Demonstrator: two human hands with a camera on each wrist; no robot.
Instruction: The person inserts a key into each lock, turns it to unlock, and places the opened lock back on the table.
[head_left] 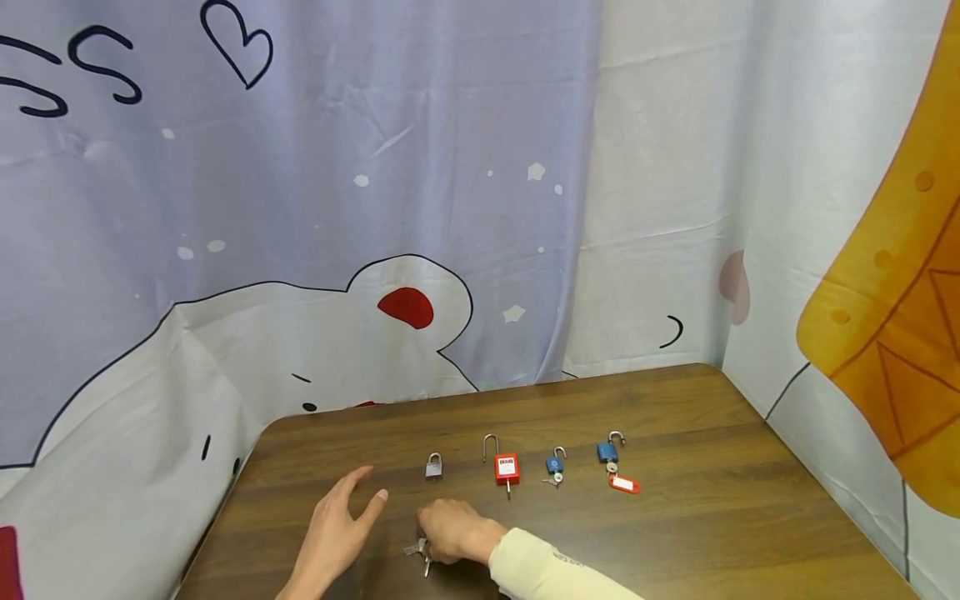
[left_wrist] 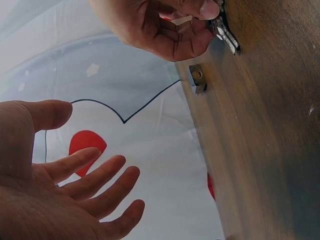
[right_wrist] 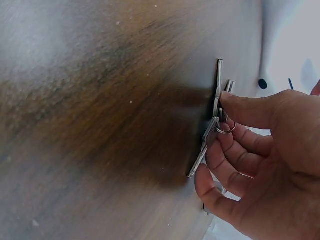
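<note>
My right hand pinches a bunch of silver keys on a small ring, low over the wooden table's near part. In the head view the keys fan out to the left of the fingers. My left hand hovers to the left, fingers spread and holding nothing; the left wrist view shows the palm. A small silver padlock stands beyond both hands, its shackle apparently closed. In the left wrist view the padlock's keyhole end faces the camera.
Right of the silver padlock lie a red padlock with its shackle open and a key in it, a small blue padlock with keys, and a larger blue padlock with a red tag. A printed curtain hangs behind the table.
</note>
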